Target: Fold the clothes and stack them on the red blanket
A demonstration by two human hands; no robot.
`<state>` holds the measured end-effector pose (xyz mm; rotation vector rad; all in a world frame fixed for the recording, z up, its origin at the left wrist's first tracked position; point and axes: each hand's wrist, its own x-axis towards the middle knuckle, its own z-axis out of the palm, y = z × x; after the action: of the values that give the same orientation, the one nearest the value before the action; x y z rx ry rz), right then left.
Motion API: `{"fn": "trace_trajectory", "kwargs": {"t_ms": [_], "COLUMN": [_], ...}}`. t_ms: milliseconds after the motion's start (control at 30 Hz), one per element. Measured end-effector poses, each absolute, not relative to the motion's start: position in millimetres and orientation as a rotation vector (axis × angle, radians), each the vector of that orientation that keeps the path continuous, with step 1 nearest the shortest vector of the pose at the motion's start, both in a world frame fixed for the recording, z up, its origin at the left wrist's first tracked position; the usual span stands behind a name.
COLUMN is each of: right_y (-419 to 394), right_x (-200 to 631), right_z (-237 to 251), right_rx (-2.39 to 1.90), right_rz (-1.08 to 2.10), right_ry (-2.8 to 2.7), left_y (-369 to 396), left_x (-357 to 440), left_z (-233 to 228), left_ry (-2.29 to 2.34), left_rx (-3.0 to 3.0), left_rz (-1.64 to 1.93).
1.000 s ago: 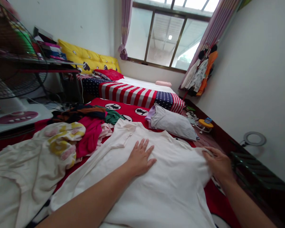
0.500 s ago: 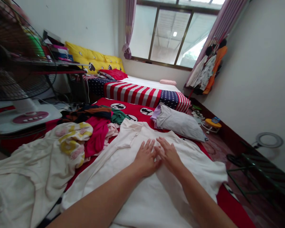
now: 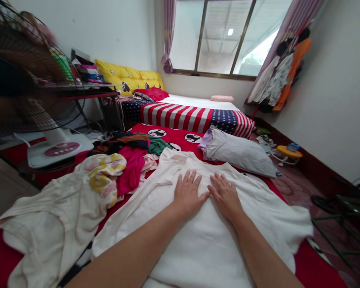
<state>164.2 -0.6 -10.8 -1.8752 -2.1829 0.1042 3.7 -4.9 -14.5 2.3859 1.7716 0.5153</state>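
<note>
Right hand [image 3: 227,199] moved off left hand [image 3: 189,193], both splayed on white shirt [image 3: 208,236], lightly creased

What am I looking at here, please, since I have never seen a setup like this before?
There is no machine handling things: these are a person's bare left hand and right hand. The camera is worn on the person's head, looking forward and down, so the forearms enter from below.

A white garment lies spread over a red printed cloth. Left of it are a cream garment and a pile of coloured clothes; beyond it, a pale grey bundle.

Neither hand grips anything; both rest palm down on the white garment.
</note>
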Motion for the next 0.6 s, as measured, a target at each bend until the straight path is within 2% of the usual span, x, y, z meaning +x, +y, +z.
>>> {"fn": "trace_trajectory", "kwargs": {"t_ms": [300, 467, 600], "right_y": [-1.6, -4.2, -5.0], "right_x": [168.3, 170.2, 171.2], "right_z": [-11.0, -9.7, -10.8], "right_rx": [-1.787, -1.732, -1.707], "right_rz": [0.195, 0.252, 0.261], "right_ry": [-2.109, -2.076, -2.063], "left_y": [17.0, 31.3, 50.3], "left_x": [-18.1, -43.2, -111.0], "left_z": [-11.3, -6.7, 14.0], "left_ry": [2.185, 2.131, 2.207], "left_rx": [2.138, 2.335, 2.630], "left_rz": [0.364, 0.205, 0.081]}}
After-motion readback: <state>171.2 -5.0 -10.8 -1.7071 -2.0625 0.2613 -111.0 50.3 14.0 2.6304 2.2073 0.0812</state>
